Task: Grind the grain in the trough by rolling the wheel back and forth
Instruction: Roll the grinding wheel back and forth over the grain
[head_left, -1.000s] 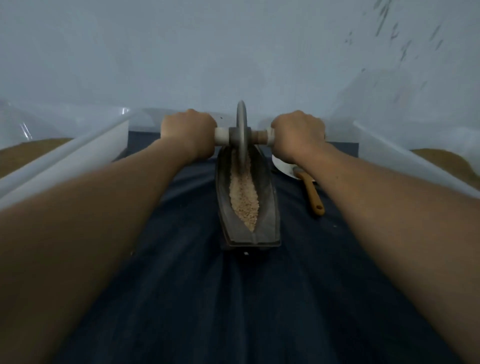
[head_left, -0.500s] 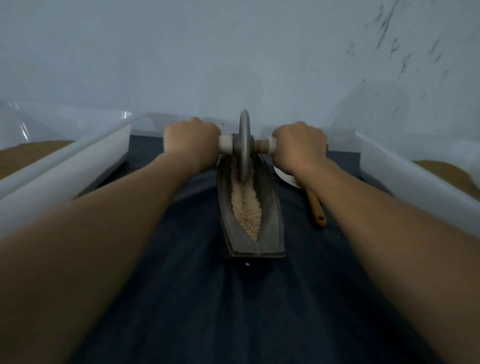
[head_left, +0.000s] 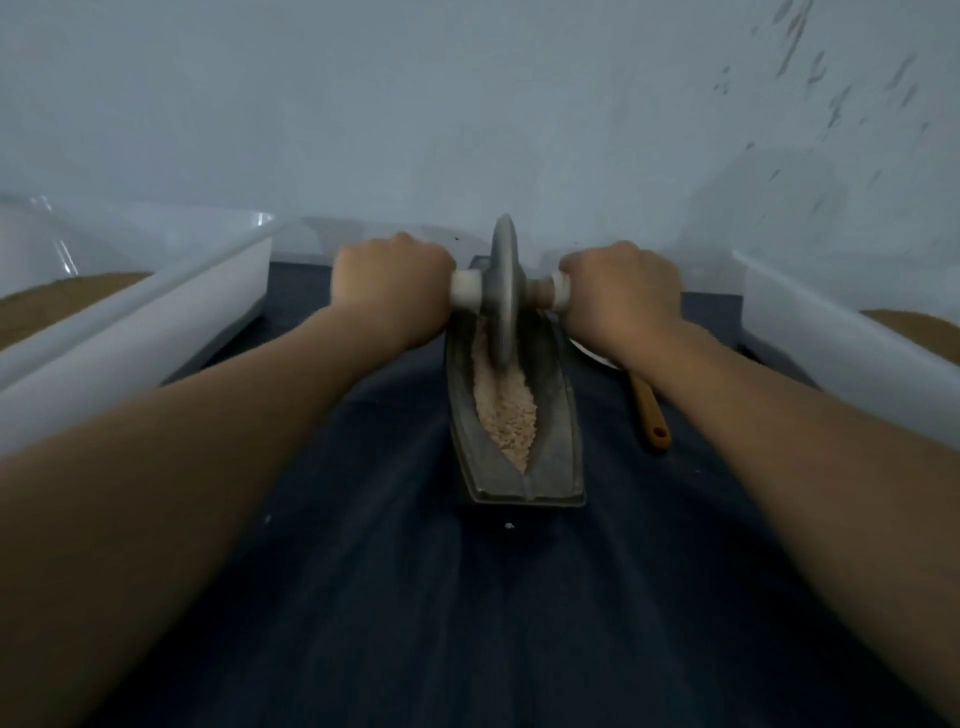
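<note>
A dark boat-shaped metal trough (head_left: 558, 441) lies lengthwise on the dark cloth, holding pale crushed grain (head_left: 508, 415). A grey metal wheel (head_left: 504, 296) stands upright in the trough, its lower edge in the grain past the middle. A handle with white ends (head_left: 465, 289) runs through its hub. My left hand (head_left: 389, 291) is closed around the handle's left end, my right hand (head_left: 621, 296) around its right end. Both arms are stretched out forward.
White plastic bins holding brown grain flank the work area, one on the left (head_left: 156, 332) and one on the right (head_left: 831, 353). An orange-handled scoop (head_left: 649, 415) lies right of the trough, its head under my right wrist. A pale wall rises behind.
The wheel has rolled toward me along the trough, from the far end to past the middle. Both hands came back with it, and more of the far end shows.
</note>
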